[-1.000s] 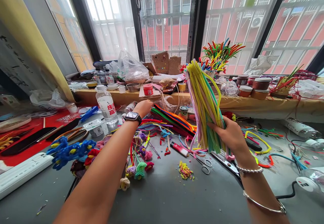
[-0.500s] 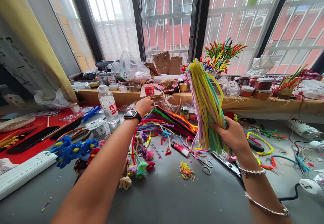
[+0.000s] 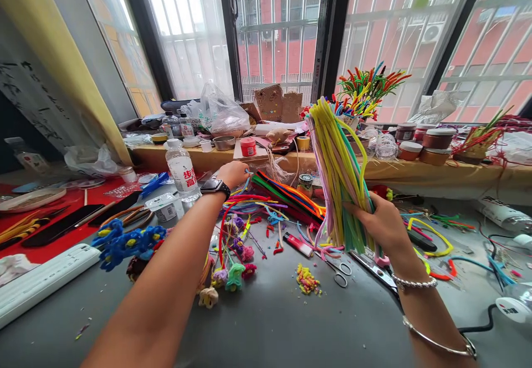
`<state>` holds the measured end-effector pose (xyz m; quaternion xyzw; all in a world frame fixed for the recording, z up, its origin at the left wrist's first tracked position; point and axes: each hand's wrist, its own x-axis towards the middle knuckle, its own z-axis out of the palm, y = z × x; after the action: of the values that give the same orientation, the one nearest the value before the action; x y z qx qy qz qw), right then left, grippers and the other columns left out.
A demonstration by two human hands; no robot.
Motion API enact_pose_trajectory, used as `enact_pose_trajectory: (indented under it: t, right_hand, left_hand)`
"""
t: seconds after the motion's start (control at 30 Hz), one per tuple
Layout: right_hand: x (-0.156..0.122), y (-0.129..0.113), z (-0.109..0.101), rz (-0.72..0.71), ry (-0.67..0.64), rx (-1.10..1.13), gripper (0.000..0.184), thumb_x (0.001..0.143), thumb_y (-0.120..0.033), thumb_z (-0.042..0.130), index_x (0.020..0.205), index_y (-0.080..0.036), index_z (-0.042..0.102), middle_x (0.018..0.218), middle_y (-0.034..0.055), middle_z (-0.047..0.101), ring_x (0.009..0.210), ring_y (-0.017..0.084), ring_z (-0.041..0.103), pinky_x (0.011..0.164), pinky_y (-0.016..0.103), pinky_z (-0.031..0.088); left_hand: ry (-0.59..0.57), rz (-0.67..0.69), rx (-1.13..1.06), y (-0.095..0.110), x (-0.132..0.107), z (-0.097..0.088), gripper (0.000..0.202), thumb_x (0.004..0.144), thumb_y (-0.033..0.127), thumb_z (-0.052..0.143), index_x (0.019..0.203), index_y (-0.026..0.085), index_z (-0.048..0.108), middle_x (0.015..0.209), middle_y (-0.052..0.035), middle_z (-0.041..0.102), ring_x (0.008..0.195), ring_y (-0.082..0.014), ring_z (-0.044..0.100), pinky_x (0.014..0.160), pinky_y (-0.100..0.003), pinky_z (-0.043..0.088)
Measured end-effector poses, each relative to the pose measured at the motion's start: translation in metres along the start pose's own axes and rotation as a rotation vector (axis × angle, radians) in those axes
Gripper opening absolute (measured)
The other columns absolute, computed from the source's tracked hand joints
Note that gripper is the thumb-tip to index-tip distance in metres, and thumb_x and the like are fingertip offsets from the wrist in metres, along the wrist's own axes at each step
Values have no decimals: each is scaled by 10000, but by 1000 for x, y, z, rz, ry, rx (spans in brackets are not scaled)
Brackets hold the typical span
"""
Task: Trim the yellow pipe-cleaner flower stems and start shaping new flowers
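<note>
My right hand (image 3: 380, 224) is closed round the lower end of a thick upright bundle of pipe cleaners (image 3: 338, 168), mostly yellow with pink and green strands. My left hand (image 3: 233, 173), with a smartwatch on the wrist, reaches far across the grey table (image 3: 274, 323) to a flat pile of red, green and orange pipe cleaners (image 3: 286, 193). Its fingers are pinched on a thin blue pipe cleaner at the pile's left end. A red pipe cleaner (image 3: 233, 213) arches just below that hand.
Small pipe-cleaner flowers (image 3: 233, 271), a blue flower bunch (image 3: 127, 241), a red lighter (image 3: 300, 244), scissors (image 3: 338, 271) and a heap of trimmings (image 3: 306, 280) lie in the middle. A water bottle (image 3: 182, 171) stands left. A white power strip (image 3: 41, 282) sits front left. The sill holds jars and bags.
My left hand has lifted slightly and pinched a thin blue strand at the pile's edge. The red pipe cleaner has risen into an arch. The right hand holds the bundle steady.
</note>
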<state>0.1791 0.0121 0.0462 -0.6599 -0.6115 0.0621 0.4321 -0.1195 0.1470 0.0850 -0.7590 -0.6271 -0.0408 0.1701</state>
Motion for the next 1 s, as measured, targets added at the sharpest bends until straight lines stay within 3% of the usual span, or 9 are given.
enact_pose_trajectory:
  t: [0.13,0.3,0.57,0.7,1.0]
  right_hand:
    - [0,-1,1,18,-20,-3,257,637,-366,515,774,-167,603,640,33,623,576,176,540,519,251,369]
    - [0,-1,2,27,-37,31,250,640,-346,514,798,-174,601,697,38,637,629,187,554,544,254,382]
    - [0,-1,2,-4,-31,21,266,645,-377,511,788,-173,603,644,29,622,578,178,544,516,251,372]
    - [0,-1,2,8,-36,24,266,644,-373,517,795,-172,603,663,28,626,595,177,544,526,248,375]
    - [-1,-1,1,-13,-5,-8,242,657,-357,506,785,-177,606,661,33,627,593,180,540,516,241,367]
  left_hand:
    - [-59,31,-47,8,3,5,278,717,378,408,830,222,608,874,-39,632,814,-175,564,626,-222,412]
    - [-181,62,-88,9,6,15,439,656,353,512,1078,236,480,930,-16,619,828,-149,560,647,-204,418]
    - [-433,69,-61,7,1,37,217,576,386,581,726,242,642,738,-20,650,678,-144,589,595,-207,439]
    - [-414,66,-24,12,0,40,169,596,335,575,692,219,651,760,-67,647,700,-176,589,605,-248,447]
    - [-359,12,51,6,-3,19,136,636,231,582,759,207,634,829,-68,629,809,-216,561,680,-299,440]
